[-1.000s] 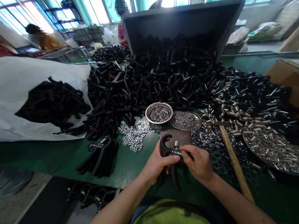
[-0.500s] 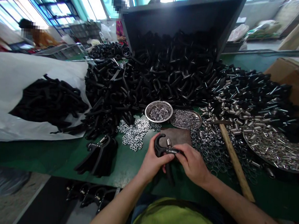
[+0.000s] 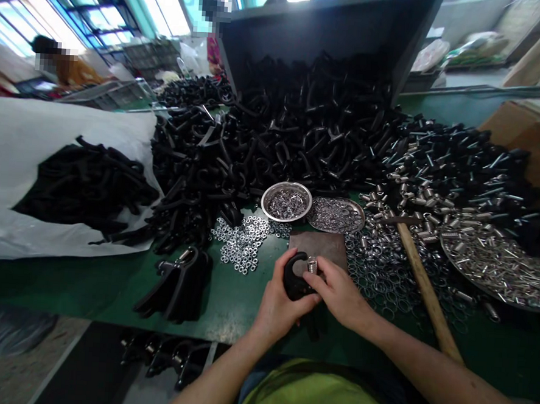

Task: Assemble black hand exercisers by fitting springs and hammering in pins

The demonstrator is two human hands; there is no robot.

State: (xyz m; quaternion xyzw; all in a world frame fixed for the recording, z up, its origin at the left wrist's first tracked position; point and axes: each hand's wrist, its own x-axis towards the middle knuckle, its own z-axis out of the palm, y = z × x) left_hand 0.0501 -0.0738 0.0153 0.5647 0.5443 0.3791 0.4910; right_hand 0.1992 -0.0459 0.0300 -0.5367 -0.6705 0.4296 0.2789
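Note:
My left hand (image 3: 278, 303) is wrapped round a black curved clamp part (image 3: 294, 276), held just in front of a flat metal plate (image 3: 324, 247). A small coil spring (image 3: 312, 265) stands up at the part, and my right hand (image 3: 342, 295) pinches it between thumb and fingers. The lower end of the part is dark and partly hidden below my hands. Left of my hands lie small metal nuts (image 3: 244, 243) in a loose heap. Beyond the plate are a steel bowl (image 3: 264, 209) and a shallow dish (image 3: 362, 222) of small metal pieces.
A hammer (image 3: 423, 278) lies at the right among rings and springs, beside a large tray (image 3: 470, 281) of pins. Black parts (image 3: 273, 147) are heaped behind. Assembled clamps (image 3: 178, 285) stand front left, near a white sack (image 3: 7, 167). Two people are in the background.
The black part has been turned so its curved end faces up more. My right hand's fingers have moved from its arm to the spring.

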